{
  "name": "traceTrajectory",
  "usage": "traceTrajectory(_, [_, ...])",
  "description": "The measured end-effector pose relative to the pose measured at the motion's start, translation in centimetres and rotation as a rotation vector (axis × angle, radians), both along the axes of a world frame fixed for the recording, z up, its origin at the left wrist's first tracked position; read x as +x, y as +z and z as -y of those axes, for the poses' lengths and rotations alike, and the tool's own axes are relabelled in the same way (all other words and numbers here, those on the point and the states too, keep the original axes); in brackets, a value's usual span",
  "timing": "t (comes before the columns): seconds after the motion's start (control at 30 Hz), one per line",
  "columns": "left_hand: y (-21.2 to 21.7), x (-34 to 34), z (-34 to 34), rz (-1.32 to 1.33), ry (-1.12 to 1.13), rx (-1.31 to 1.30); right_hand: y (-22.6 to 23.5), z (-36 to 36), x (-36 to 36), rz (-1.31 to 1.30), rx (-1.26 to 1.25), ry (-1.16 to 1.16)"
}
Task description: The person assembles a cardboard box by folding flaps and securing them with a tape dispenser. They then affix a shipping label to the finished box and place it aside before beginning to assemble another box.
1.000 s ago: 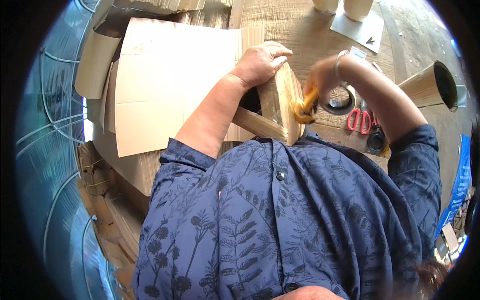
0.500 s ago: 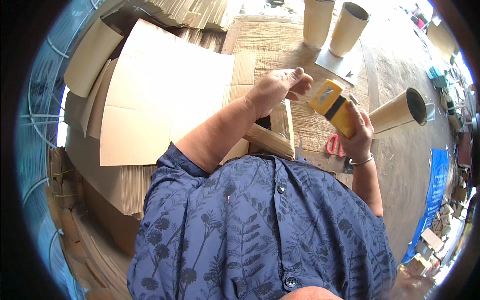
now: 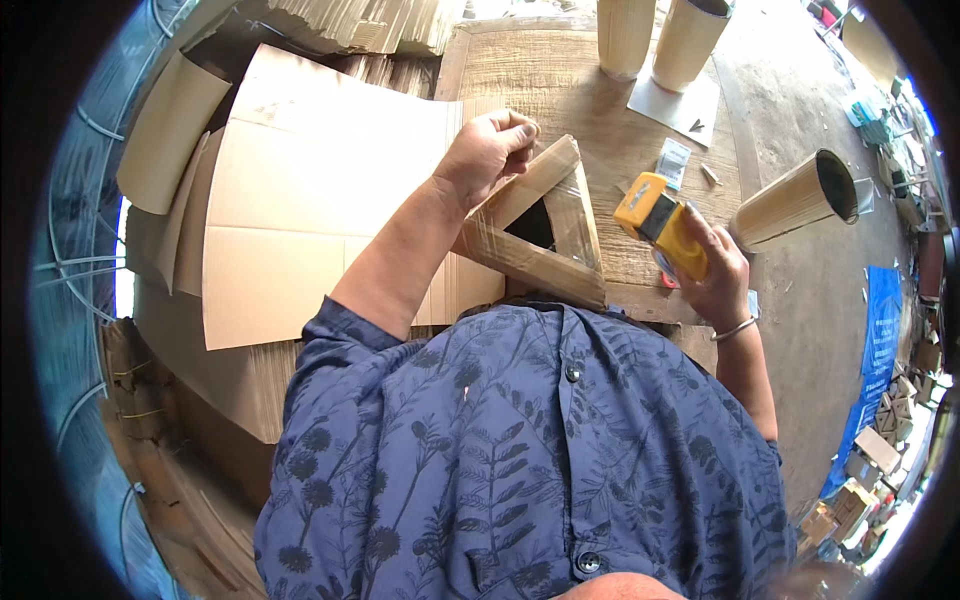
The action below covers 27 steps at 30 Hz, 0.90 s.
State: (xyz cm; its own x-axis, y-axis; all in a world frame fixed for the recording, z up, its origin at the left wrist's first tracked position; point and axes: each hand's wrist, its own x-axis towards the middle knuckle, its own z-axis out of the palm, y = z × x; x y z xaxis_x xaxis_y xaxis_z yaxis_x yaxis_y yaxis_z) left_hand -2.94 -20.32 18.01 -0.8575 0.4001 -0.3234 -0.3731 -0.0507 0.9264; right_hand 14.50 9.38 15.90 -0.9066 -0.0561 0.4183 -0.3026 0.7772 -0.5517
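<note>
My right hand [image 3: 717, 270] is wrapped around a yellow hand tool [image 3: 672, 225] with a black band and a slotted head, held tilted above the table. My left hand [image 3: 490, 150] is closed, its thumb and fingers pressed together near the top of a triangular frame [image 3: 548, 268]. Whether those fingers hold anything is hidden. Brown strips with shiny tape make up the frame, and a dark triangular opening shows in its middle. Beneath the right hand, red-handled scissors [image 3: 668, 281] peek out on the table, mostly covered.
A large cardboard sheet [image 3: 290, 220] covers the left side. Two pale tubes [image 3: 626, 40] stand at the back on a white sheet [image 3: 690, 112]. Another tube [image 3: 790, 205] lies tilted at the right. A small clear packet [image 3: 673, 163] rests on the wooden table [image 3: 535, 70].
My left hand has moved left, off the frame, which now shows whole and sits turned with a corner pointing away. My right hand has shifted slightly, still gripping the yellow tool.
</note>
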Motion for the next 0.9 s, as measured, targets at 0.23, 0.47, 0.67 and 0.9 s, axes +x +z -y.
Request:
traceTrajectory(0.23, [-0.6,-3.6,1.3,-0.105,0.096,-0.193,0.8,1.8,-4.1,0.016,-0.047,0.037])
traceTrajectory(0.47, [-7.2,-4.2,1.2,0.169,-0.032,-0.268,-0.8,1.5,-5.0,0.127,-0.102,0.077])
traceTrajectory(0.67, [-6.3,-2.6,-1.5,0.121,-0.409,-0.767,-1.8,1.5,-5.0,0.176,-0.137,0.09])
traceTrajectory(0.9, [-9.1,-3.8,-3.2,0.051,-0.594,-0.624,-3.3,1.3,-5.2,0.181,-0.27,0.14])
